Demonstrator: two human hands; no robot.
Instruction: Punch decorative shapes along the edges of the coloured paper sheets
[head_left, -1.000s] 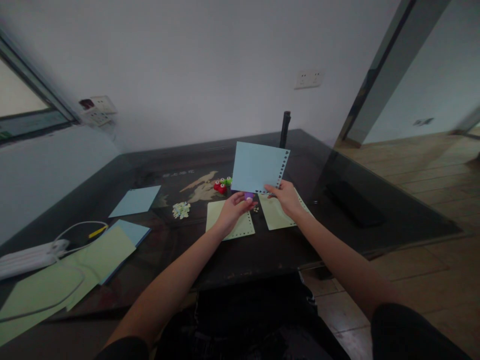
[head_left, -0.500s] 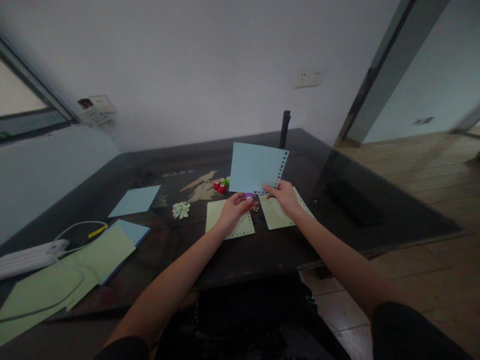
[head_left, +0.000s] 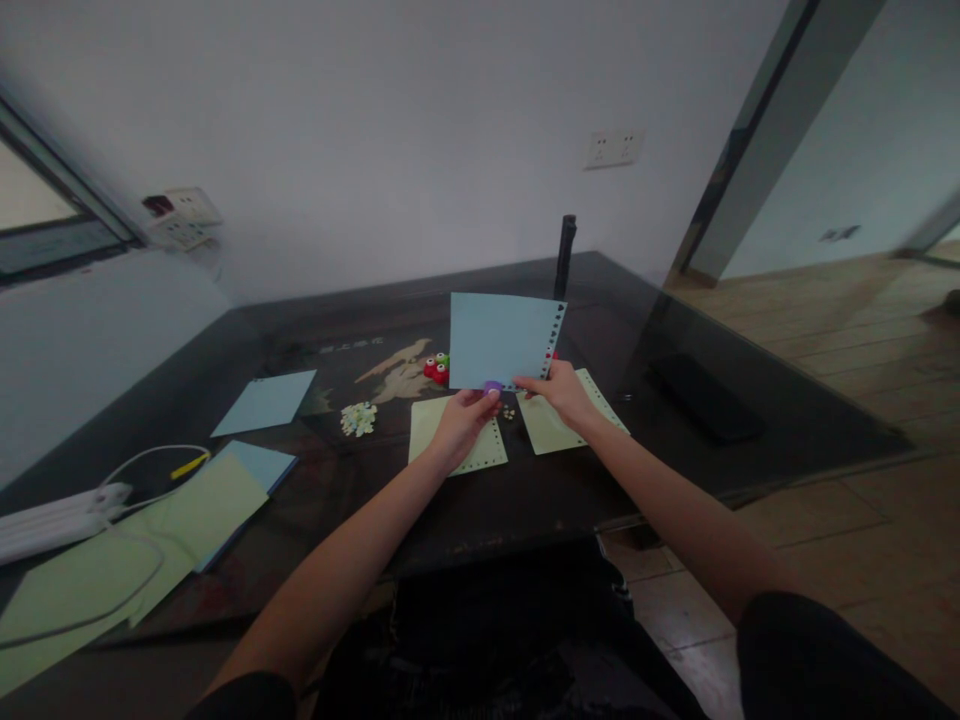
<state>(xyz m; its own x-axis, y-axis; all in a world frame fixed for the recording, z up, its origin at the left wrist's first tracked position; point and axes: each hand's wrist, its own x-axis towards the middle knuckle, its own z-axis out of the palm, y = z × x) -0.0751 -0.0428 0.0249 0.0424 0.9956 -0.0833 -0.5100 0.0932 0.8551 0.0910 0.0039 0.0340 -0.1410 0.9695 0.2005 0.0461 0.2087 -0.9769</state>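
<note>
The left hand (head_left: 463, 418) pinches a purple punch (head_left: 493, 386) onto the blue sheet's (head_left: 499, 341) near edge (right edge already perforated); the right hand (head_left: 559, 389) grips its near-right corner.

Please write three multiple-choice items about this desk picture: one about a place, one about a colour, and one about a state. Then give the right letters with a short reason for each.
1. Where does the heap of small paper cut-outs lie?
A. on the table, left of the green sheet under the left hand
B. on the floor
C. on the raised sheet

2. What colour is the raised sheet?
A. red
B. light blue
C. black

3. How is the raised sheet kept?
A. flat on the table
B. pinned to the wall
C. held up by both hands

Answers: 1 A, the heap rests on the dark table beside the green sheet. 2 B, its face is pale blue. 3 C, the left hand with a small purple punch and the right hand grip its lower edge.
</note>
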